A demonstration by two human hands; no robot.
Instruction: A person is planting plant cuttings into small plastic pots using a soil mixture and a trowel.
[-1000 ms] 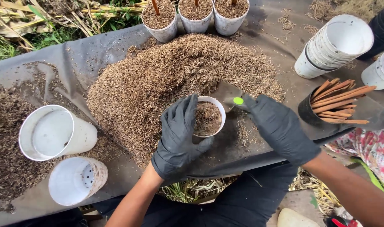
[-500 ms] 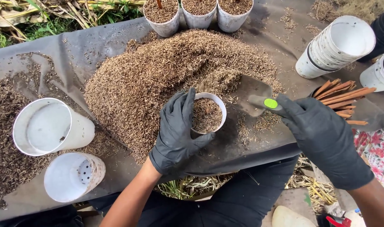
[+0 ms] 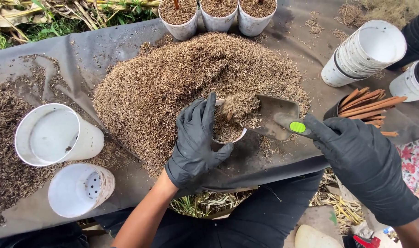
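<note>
Husk tipping from a scoop into a small white pot

The pot point(image 3: 227, 131) stands near the sheet's point(image 3: 58, 50) front edge, at the foot of the husk heap point(image 3: 172, 78). The gloved left hand point(image 3: 195, 138) is wrapped around its side. The gloved right hand point(image 3: 361, 160) is closed on the handle of the metal scoop point(image 3: 273, 117), tilted over the rim. Two empty white pots point(image 3: 58, 133) lie towards the left edge.

A small pot point(image 3: 227, 131) is sitting at the near edge of the husk heap point(image 3: 182, 78) on the table point(image 3: 58, 50), with a scoop point(image 3: 273, 117) tilting over it from the right. Two empty pots point(image 3: 58, 135) are lying on their sides at the left. Three filled pots point(image 3: 218, 14) are standing beyond the heap, and stacked pots point(image 3: 365, 53) are lying at the far right, behind a bundle of sticks point(image 3: 368, 103).
</note>
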